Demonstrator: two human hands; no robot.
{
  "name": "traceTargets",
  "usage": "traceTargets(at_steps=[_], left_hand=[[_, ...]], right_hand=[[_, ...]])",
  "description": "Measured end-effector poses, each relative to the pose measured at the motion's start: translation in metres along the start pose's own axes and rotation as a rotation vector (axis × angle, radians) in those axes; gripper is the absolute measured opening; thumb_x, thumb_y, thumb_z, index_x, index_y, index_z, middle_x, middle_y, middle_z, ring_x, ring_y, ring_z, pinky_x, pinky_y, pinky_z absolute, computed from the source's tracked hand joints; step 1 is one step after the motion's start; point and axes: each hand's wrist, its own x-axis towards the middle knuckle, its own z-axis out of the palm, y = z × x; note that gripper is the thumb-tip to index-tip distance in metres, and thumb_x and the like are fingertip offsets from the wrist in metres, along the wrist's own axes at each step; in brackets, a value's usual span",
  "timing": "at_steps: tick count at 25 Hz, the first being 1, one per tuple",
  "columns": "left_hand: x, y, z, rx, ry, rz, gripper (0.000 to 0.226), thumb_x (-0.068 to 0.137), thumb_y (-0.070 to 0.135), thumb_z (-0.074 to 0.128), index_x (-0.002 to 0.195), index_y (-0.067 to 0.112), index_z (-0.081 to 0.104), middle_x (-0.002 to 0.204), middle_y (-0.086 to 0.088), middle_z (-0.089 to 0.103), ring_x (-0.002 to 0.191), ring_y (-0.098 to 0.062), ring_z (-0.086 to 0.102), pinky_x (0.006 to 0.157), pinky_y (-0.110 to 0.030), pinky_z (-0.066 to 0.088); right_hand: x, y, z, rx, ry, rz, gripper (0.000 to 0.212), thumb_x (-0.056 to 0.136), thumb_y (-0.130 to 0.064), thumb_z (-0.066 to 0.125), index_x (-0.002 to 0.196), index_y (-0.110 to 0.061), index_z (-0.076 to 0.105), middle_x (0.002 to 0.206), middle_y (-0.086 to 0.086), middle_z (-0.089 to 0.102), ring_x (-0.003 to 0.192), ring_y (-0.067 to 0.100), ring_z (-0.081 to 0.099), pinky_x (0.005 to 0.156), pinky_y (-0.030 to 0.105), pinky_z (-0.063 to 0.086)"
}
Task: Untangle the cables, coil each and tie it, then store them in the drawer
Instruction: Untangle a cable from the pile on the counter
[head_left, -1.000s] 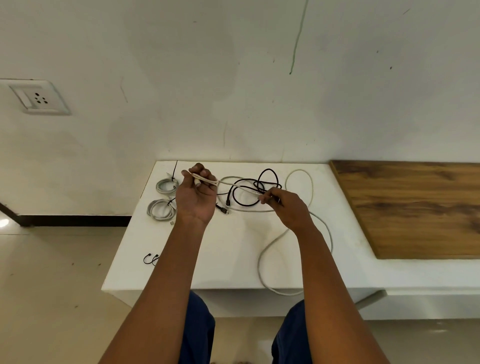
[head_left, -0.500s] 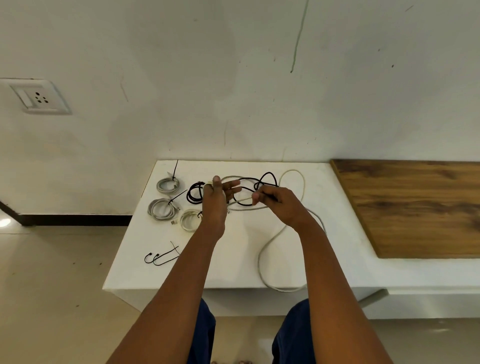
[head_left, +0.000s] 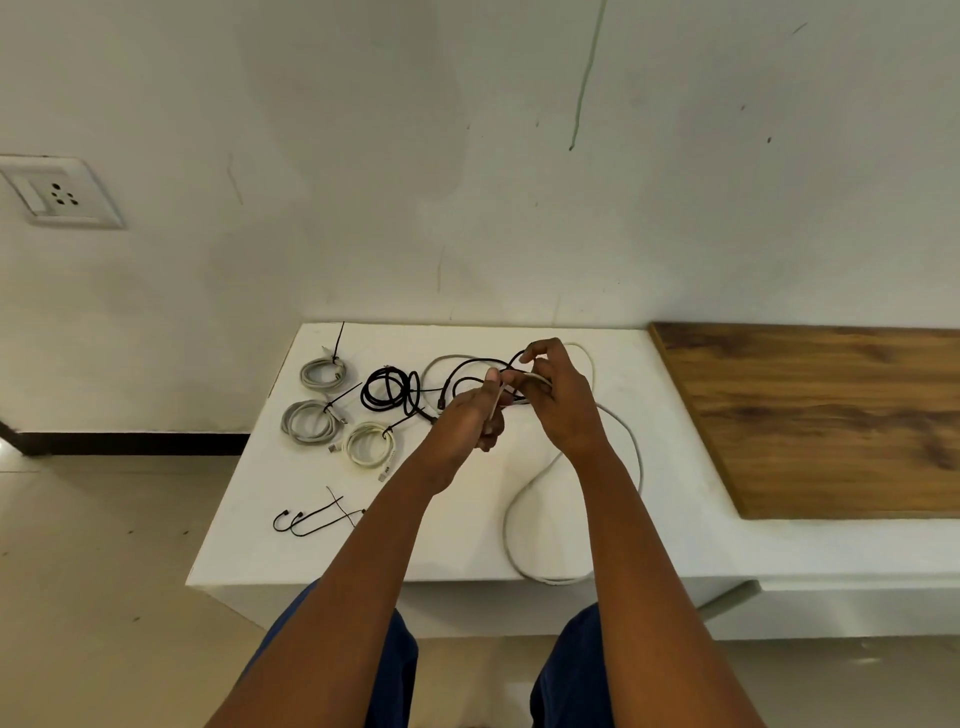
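Note:
A long grey cable (head_left: 524, 499) trails loose over the white table (head_left: 270, 519) and loops past its front edge. My left hand (head_left: 470, 415) grips a short folded stretch of this cable, and my right hand (head_left: 558, 400) pinches the same cable close beside it, above the table's middle. A loose black cable (head_left: 467, 371) lies tangled under my hands. A coiled black cable (head_left: 389, 389) rests left of them. Three tied coils lie further left: two grey coils (head_left: 322, 373) (head_left: 310, 421) and a white coil (head_left: 370, 444).
Loose black ties (head_left: 311, 519) lie near the table's front left corner. A wooden top (head_left: 821, 415) adjoins the table on the right. A wall socket (head_left: 57, 193) sits on the wall at far left. Tiled floor lies left and below.
My left hand has moved right along the grey cable and met my right hand. The tied coils and black coil it covered are now uncovered.

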Motion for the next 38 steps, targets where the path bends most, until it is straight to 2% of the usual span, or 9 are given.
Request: traceTargets(at_steps=[4, 6, 9, 14, 20, 24, 29, 34, 38], left_hand=[[-0.002, 0.004, -0.005, -0.156, -0.155, -0.073, 0.044, 0.098, 0.051, 0.033, 0.08, 0.015, 0.053, 0.047, 0.008, 0.028, 0.042, -0.01, 0.025, 0.052, -0.023, 0.029], [-0.005, 0.008, -0.006, -0.354, -0.274, -0.113, 0.036, 0.097, 0.045, 0.04, 0.077, 0.016, 0.051, 0.045, 0.009, 0.024, 0.04, -0.008, 0.018, 0.049, -0.022, 0.024], [-0.007, 0.018, -0.011, -0.747, -0.406, -0.124, 0.028, 0.092, 0.036, 0.044, 0.072, 0.018, 0.052, 0.046, 0.008, 0.016, 0.041, -0.009, 0.012, 0.045, -0.021, 0.024], [-0.01, 0.029, -0.022, -1.142, -0.463, 0.014, 0.035, 0.095, 0.027, 0.033, 0.07, 0.017, 0.054, 0.049, 0.007, 0.016, 0.04, -0.01, 0.013, 0.045, -0.019, 0.026], [-0.011, 0.036, -0.05, -1.575, -0.461, 0.217, 0.027, 0.097, 0.017, 0.032, 0.075, 0.01, 0.046, 0.053, 0.007, 0.023, 0.044, -0.009, 0.02, 0.052, -0.023, 0.027], [-0.012, 0.033, -0.058, -1.595, -0.278, 0.258, 0.024, 0.094, 0.014, 0.034, 0.07, 0.016, 0.04, 0.054, 0.011, 0.021, 0.045, -0.006, 0.019, 0.054, -0.018, 0.029], [-0.006, 0.034, -0.063, -1.515, 0.118, 0.276, 0.046, 0.102, 0.012, 0.025, 0.061, 0.011, 0.047, 0.054, 0.004, 0.043, 0.043, -0.01, 0.04, 0.065, -0.021, 0.035], [0.004, 0.028, -0.054, -1.22, 0.478, 0.152, 0.036, 0.105, 0.024, 0.025, 0.076, 0.018, 0.046, 0.077, 0.004, 0.059, 0.06, -0.008, 0.063, 0.065, -0.019, 0.047], [0.005, 0.02, -0.031, -0.746, 0.501, 0.132, 0.035, 0.105, 0.027, 0.021, 0.096, 0.012, 0.051, 0.1, -0.004, 0.067, 0.069, -0.005, 0.068, 0.069, -0.016, 0.051]], right_hand=[[0.001, 0.001, 0.0, -0.036, -0.02, -0.005, 0.009, 0.094, -0.014, 0.049, 0.093, -0.022, 0.052, 0.07, -0.022, 0.061, 0.072, 0.002, 0.059, 0.067, 0.025, 0.044], [0.001, 0.003, 0.001, -0.026, -0.024, -0.012, 0.022, 0.096, -0.011, 0.043, 0.086, -0.029, 0.053, 0.081, -0.015, 0.064, 0.081, 0.012, 0.061, 0.075, 0.03, 0.046], [0.002, 0.003, 0.002, 0.035, 0.017, -0.016, 0.027, 0.099, -0.022, 0.038, 0.078, -0.036, 0.05, 0.076, -0.021, 0.06, 0.074, 0.004, 0.055, 0.073, 0.023, 0.043], [0.001, 0.006, 0.001, -0.035, 0.044, -0.04, 0.033, 0.101, -0.023, 0.039, 0.072, -0.036, 0.045, 0.066, -0.024, 0.057, 0.059, 0.001, 0.045, 0.058, 0.018, 0.035], [-0.002, 0.018, -0.008, -0.159, -0.013, 0.023, 0.028, 0.098, -0.02, 0.044, 0.074, -0.032, 0.052, 0.066, -0.019, 0.056, 0.064, -0.003, 0.05, 0.06, 0.015, 0.035], [-0.002, 0.017, -0.007, -0.182, -0.049, 0.039, 0.024, 0.096, -0.025, 0.052, 0.073, -0.03, 0.054, 0.073, -0.015, 0.06, 0.072, -0.004, 0.054, 0.062, 0.011, 0.036], [-0.002, 0.005, -0.007, -0.078, -0.123, 0.091, 0.021, 0.093, -0.025, 0.056, 0.074, -0.02, 0.063, 0.081, 0.013, 0.066, 0.078, 0.031, 0.057, 0.073, 0.035, 0.044], [-0.003, -0.02, -0.006, -0.104, -0.306, 0.088, 0.028, 0.096, -0.027, 0.049, 0.071, -0.027, 0.06, 0.054, -0.014, 0.049, 0.049, 0.001, 0.042, 0.056, 0.022, 0.029], [-0.006, -0.027, 0.001, -0.101, -0.387, 0.073, 0.027, 0.097, -0.027, 0.049, 0.075, -0.018, 0.061, 0.058, -0.013, 0.051, 0.053, -0.003, 0.043, 0.059, 0.02, 0.029]])
